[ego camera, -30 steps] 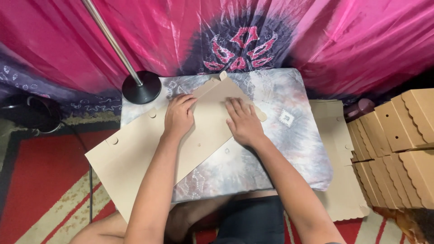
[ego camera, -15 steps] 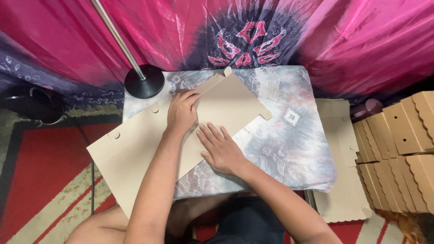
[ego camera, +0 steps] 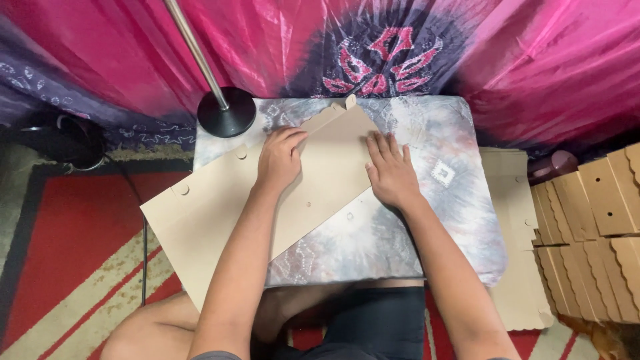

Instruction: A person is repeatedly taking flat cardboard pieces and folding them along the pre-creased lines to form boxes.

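A flat brown cardboard box blank lies slantwise across the low table, which is covered in a grey tie-dye cloth. Its left end hangs past the table's edge. My left hand presses flat on the folded upper part of the blank. On the blank's right end my right hand lies palm down, fingers spread. Both hands push on the cardboard without gripping it.
A metal pole on a round black base stands at the table's far left corner. Folded cardboard boxes are stacked at the right, with flat blanks beside the table. A red patterned rug covers the floor; pink fabric hangs behind.
My right hand slid down to the blank's lower edge, then came back up to its right end. The folded flap now lies flatter. My left hand stayed put.
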